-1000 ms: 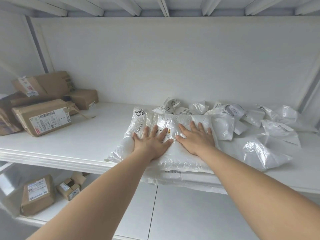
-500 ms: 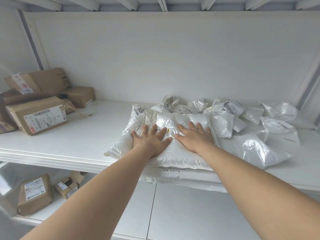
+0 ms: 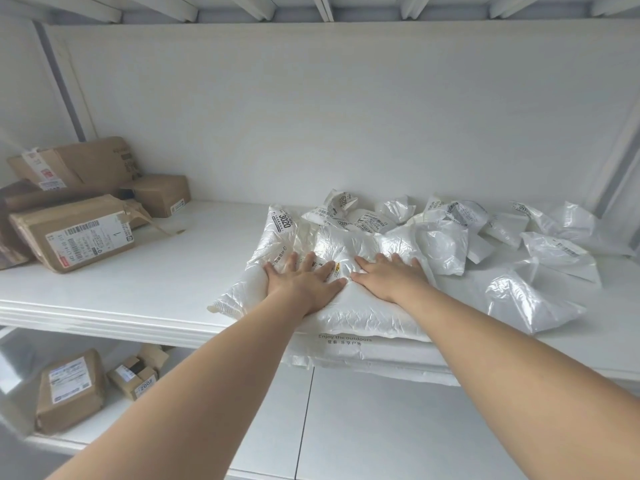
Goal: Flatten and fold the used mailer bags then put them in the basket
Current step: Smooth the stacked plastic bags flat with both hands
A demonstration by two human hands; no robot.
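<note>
White laminate shelf (image 3: pixel 180 271), matt, with a moulded front edge, set in a white alcove; plain back wall (image 3: pixel 346 116) and white slats (image 3: pixel 322 6) overhead.

Left hand (image 3: pixel 304 282) and right hand (image 3: pixel 388 277) lie side by side, palms down, fingers straight and spread, pressing on a puffy white mailer bag (image 3: pixel 363 244). Neither hand grips anything; both are flat on the plastic, thumbs nearly touching.

The pressed bag sits near the shelf's front edge, on top of a flatter printed bag (image 3: pixel 346 344) whose near edge overhangs the shelf front.

Behind and to the right, a loose pile of crumpled mailer bags (image 3: pixel 450 220) with shipping labels spreads along the shelf toward the back wall. One translucent bag (image 3: pixel 526 303) lies just right of the right forearm.

At the far left of the same shelf, a stack of brown cardboard parcels (image 3: pixel 76 233), taped and labelled, well apart from the bags.

Lower shelf (image 3: pixel 114 415), also white, carries a brown wrapped parcel (image 3: pixel 69 389) and a small open carton (image 3: pixel 136 375) beside it.
</note>
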